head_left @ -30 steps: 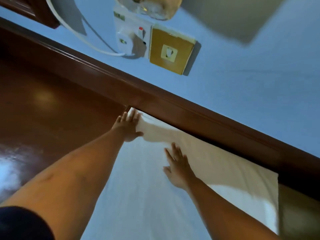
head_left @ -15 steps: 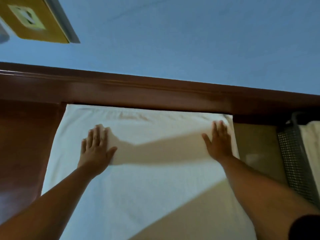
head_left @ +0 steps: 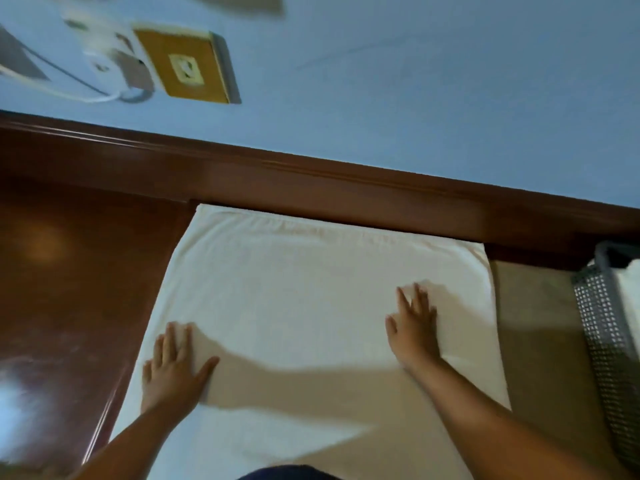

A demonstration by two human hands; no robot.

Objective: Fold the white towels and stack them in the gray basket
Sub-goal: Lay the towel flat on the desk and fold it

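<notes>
A large white towel of soft cloth lies spread flat, its far edge against a dark-brown wooden rail that runs below a pale blue wall. The left hand rests palm down on the towel near its left edge, its grip fully open, fingers straight and thumb spread, holding nothing. The right hand lies palm down nearer the towel's right edge and a little farther from the person, its grip open as well, with flat fingers. A glossy brown wooden desk shows left of the towel and a beige surface to its right. The gray basket, with perforated mesh walls, stands at the right edge with white cloth inside. On the wall, blurred, hang a yellow-brown socket plate and a white plug.
</notes>
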